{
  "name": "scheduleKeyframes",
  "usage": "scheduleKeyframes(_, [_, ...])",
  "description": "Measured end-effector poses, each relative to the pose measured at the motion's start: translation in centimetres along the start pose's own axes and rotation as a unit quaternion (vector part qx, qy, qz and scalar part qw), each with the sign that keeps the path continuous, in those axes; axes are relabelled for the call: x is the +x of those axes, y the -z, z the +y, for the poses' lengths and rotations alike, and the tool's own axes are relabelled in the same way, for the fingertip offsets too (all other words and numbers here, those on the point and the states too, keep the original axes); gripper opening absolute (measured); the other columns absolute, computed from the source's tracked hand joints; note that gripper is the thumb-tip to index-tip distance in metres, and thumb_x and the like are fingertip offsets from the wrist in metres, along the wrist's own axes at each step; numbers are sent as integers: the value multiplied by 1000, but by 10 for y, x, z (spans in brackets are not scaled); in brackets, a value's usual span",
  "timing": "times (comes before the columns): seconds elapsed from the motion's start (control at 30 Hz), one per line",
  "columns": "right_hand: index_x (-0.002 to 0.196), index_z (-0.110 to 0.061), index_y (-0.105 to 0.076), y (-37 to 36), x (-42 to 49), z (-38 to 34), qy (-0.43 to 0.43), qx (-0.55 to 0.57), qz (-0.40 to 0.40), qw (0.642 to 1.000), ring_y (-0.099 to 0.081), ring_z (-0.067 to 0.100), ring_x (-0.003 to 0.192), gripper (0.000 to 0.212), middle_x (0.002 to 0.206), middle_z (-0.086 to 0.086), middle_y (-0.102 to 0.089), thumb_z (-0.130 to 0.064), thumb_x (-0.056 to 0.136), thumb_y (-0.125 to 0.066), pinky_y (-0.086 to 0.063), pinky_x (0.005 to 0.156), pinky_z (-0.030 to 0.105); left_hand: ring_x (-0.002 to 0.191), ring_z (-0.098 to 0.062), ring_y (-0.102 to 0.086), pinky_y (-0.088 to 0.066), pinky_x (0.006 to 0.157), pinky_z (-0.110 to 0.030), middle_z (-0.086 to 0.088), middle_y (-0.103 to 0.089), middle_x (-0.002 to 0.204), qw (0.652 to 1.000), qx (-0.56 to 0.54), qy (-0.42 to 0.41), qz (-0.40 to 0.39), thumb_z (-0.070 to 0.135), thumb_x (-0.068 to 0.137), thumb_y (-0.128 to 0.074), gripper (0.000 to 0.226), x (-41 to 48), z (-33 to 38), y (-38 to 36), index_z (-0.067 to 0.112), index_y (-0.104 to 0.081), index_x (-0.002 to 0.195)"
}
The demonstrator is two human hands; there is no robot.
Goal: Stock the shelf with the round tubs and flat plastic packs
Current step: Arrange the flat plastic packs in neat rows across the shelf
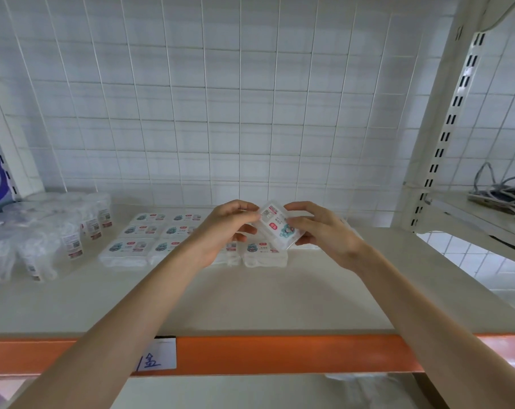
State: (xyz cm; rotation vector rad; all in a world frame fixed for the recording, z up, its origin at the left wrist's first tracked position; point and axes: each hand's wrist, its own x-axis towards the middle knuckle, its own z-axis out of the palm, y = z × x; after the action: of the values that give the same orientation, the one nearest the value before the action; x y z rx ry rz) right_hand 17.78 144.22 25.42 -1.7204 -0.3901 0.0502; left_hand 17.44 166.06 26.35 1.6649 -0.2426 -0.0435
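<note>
One flat pack (276, 225), tilted w/ label up, is held just above the shelf (250, 296) btwn both my hands. My left hand (229, 228) pinches one end and my right hand (324, 231) grips the other. Below it, rows of packs (138, 243) lie flat mid-shelf. Round tubs (52, 231) stand at far left, wire grid (220, 113) behind. Best approach, I reckon: level it, square it to the rows, label matching, then lower it w/o nudging neighbours.

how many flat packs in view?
9: one pack between left hand and right hand; six in two columns to their left; two at the front beneath them. Others may be hidden behind the hands.
</note>
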Motion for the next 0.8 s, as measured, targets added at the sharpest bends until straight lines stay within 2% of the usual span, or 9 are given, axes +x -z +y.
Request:
scheduleKeyframes(0.2, [132,-10,-51,0,-1,-2,17,88,-7,996,-69,32,104,39,115,17,-70,-2,94,-58,-56,82,34,97,-15,-69,-50,84,-34,3,-74,106,998,59,-4,-33,36,87,-71,36,-1,-2,-3,23,-62,119])
scheduleKeyframes(0.37, [133,-7,-48,-1,-2,0,16,82,-36,996,-68,31,106,45,116,15,-70,-1,91,-64,-55,88,38,98,-21,-70,-51,88,-39,1,-75,102,996,73,-6,-43,29,88,-72,37,-1,-4,-5,22,-58,122])
scheduleKeyframes(0.47, [134,-20,-47,-2,1,4,33,-37,5,999,-65,20,111,62,120,3,-66,-15,82,-79,-55,89,34,90,-17,-70,-54,80,-34,-2,-75,99,998,63,-21,-18,26,92,-67,26,0,-4,-4,19,-59,116])
scheduleKeyframes(0.53, [134,-39,-42,-2,2,6,79,-120,43,989,-59,10,116,77,127,-8,-56,-19,75,-86,-52,93,27,84,-14,-69,-52,74,-30,-4,-74,99,998,59,-36,-7,24,95,-63,17,0,-3,-3,19,-61,111])
scheduleKeyframes(0.6, [132,-47,-42,-1,0,6,144,-176,61,972,-53,1,118,81,134,-14,-49,-21,70,-88,-48,92,18,80,-13,-68,-50,69,-27,-5,-74,99,998,49,-44,2,24,97,-60,14,1,-3,-2,18,-64,109])
scheduleKeyframes(0.7, [116,-43,-58,-1,-2,4,210,-265,87,937,-50,-3,120,61,138,-17,-47,-26,67,-90,-42,94,14,75,-13,-65,-49,68,-28,-3,-71,95,998,48,-42,8,22,99,-57,15,2,-5,-1,16,-68,107])
scheduleKeyframes(0.8, [96,-42,-64,-4,-2,5,212,-307,88,924,-49,-7,119,43,128,-24,-54,-30,64,-91,-39,101,24,74,-11,-64,-49,67,-27,-2,-70,92,997,64,-35,4,22,100,-55,17,4,-8,0,15,-69,107])
